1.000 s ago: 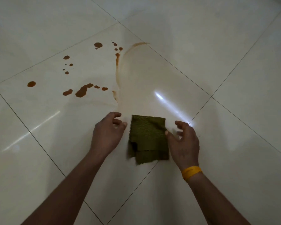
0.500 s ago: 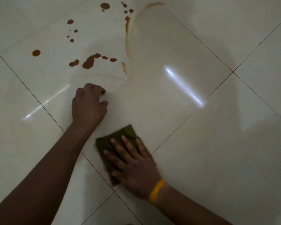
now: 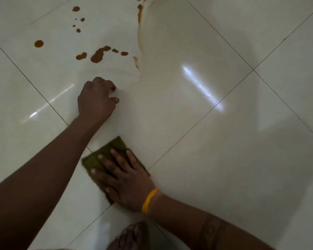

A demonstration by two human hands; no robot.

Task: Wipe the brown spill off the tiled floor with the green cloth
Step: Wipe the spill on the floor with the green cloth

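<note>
Glossy cream floor tiles (image 3: 242, 159) (thin dark grout lines) reflecting bright light streaks.

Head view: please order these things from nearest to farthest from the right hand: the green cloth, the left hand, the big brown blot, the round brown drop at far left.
1. green cloth: directly under the right hand, touching it.
2. left hand: ahead, knuckles on the floor.
3. big brown blot: beyond the left hand.
4. round brown drop: farthest, up and to the left.
</note>
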